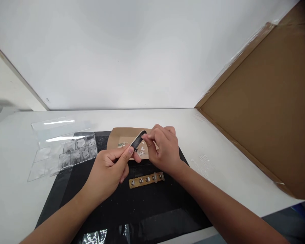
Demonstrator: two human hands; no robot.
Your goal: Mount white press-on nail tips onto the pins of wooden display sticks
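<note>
Black mat covers the white table nearest the camera, with a wooden strip lying on it. Above it, the left hand pinches a nail file, tilted; the right hand pinches something tiny, perhaps a nail tip, against it. Clear box sits left.

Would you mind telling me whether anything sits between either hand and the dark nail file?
Nothing visible does: the left hand already grips the dark, flat nail file, and the right hand pinches something tiny against its upper end.
</note>
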